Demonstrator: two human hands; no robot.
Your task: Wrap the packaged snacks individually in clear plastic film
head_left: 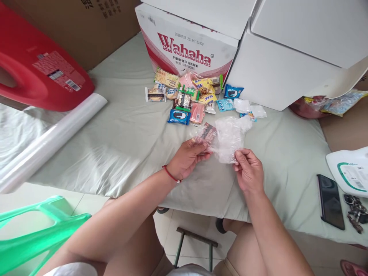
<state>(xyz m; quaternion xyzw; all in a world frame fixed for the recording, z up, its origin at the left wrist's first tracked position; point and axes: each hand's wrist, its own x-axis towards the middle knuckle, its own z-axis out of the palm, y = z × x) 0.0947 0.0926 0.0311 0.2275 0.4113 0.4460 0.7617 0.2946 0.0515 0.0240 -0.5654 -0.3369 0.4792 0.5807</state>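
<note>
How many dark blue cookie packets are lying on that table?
2. One dark blue packet lies at the near left edge of the snack pile; the other lies by the white box. More may be hidden under the pile.

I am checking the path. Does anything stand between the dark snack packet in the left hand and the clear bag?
Nothing visible does. The left hand holds the dark snack packet right against the clear bag, which the right hand pinches from below. The snack pile lies behind, apart.
</note>
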